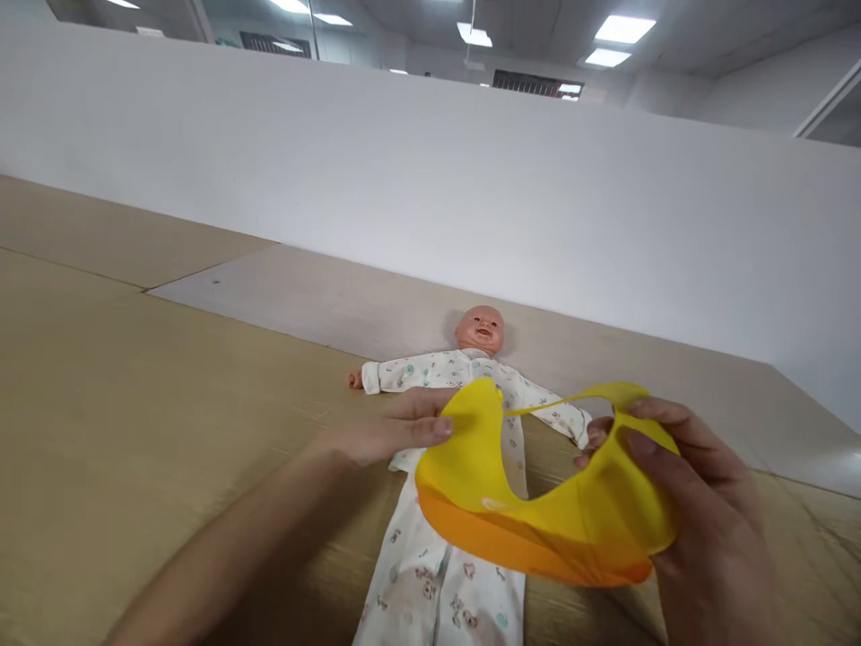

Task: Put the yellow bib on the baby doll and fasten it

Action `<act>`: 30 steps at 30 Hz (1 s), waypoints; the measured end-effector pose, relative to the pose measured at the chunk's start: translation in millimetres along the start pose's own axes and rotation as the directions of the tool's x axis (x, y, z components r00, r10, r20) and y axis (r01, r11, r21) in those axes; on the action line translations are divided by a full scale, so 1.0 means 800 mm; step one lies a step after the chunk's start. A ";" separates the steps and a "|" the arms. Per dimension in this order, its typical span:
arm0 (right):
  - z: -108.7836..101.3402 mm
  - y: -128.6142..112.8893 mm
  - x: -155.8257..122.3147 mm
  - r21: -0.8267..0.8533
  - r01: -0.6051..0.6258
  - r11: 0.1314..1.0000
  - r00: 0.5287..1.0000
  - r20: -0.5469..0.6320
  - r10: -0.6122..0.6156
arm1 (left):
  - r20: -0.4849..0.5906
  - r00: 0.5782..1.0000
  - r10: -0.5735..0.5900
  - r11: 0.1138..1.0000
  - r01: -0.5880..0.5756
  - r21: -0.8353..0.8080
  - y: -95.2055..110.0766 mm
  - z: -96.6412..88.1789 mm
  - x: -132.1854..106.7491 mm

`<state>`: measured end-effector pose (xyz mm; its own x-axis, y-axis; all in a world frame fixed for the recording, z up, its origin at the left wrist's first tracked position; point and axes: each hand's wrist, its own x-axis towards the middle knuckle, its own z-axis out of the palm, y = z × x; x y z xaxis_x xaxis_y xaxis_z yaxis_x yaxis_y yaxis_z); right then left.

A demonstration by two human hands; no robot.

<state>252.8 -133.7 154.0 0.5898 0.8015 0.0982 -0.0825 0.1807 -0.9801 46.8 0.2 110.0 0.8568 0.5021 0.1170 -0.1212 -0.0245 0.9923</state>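
A baby doll (479, 330) in a white patterned sleepsuit lies on its back on the tan surface (134, 422), head toward the white wall. Above its belly I hold a yellow silicone bib (538, 502) with an orange pocket lip. My left hand (396, 432) pinches the bib's left neck flap between thumb and fingers. My right hand (700, 520) grips the bib's right side, fingers wrapped over its edge. The bib hides part of the doll's torso and its left hand.
A tall white partition wall (471, 206) runs behind the doll. A paler grey panel (302, 296) lies on the surface under the doll's head. Ceiling lights show above the wall.
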 end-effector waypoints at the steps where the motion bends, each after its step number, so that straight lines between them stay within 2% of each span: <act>1: -0.001 0.001 0.000 0.004 0.009 1.000 1.000 0.014 -0.009 | -0.034 0.999 -0.032 0.998 0.030 -0.061 0.001 0.003 0.003; 3: -0.005 0.003 0.006 0.000 0.053 0.999 0.999 -0.010 -0.053 | -0.111 0.990 -0.084 0.988 0.068 -0.135 0.006 0.010 0.010; 5: -0.008 0.006 0.018 -0.010 0.126 0.992 0.991 -0.051 -0.126 | -0.232 0.971 -0.064 0.990 0.032 -0.139 0.013 0.014 0.016; 7: -0.007 0.011 0.034 0.014 0.228 0.974 0.972 -0.055 -0.227 | -0.346 0.938 0.021 0.994 -0.056 -0.093 0.019 0.012 0.024; 9: -0.003 0.018 0.053 0.055 0.358 0.932 0.934 -0.037 -0.356 | -0.439 0.892 0.111 0.992 -0.128 -0.010 0.022 0.003 0.033; 11: 0.001 0.028 0.074 0.084 0.460 0.884 0.888 -0.008 -0.461 | -0.498 0.849 0.174 0.985 -0.156 0.079 0.020 -0.010 0.044; 13: 0.006 0.041 0.097 0.086 0.512 0.855 0.856 0.029 -0.515 | -0.525 0.825 0.212 0.976 -0.152 0.156 0.013 -0.024 0.057; 18: 0.013 0.087 0.155 0.054 0.454 0.890 0.877 0.150 -0.456 | -0.571 0.776 0.269 0.938 -0.074 0.340 -0.020 -0.061 0.089; 23: 0.019 0.132 0.203 0.043 0.400 0.915 0.903 0.150 -0.402 | -0.524 0.803 0.285 0.862 0.024 0.506 -0.044 -0.095 0.113; 26: 0.022 0.147 0.222 0.059 0.321 0.945 0.934 0.145 -0.327 | -0.547 0.806 0.227 0.854 0.105 0.509 -0.053 -0.110 0.126; 30: 0.026 0.160 0.240 0.076 0.243 0.967 0.965 0.086 -0.249 | -0.634 0.757 0.160 0.879 0.182 0.440 -0.066 -0.119 0.140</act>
<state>339.1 55.0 50.9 0.5202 0.7775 0.3535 0.0023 0.4126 -0.9109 101.2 139.9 66.5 0.3117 0.9238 0.2223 0.2705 -0.3106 0.9113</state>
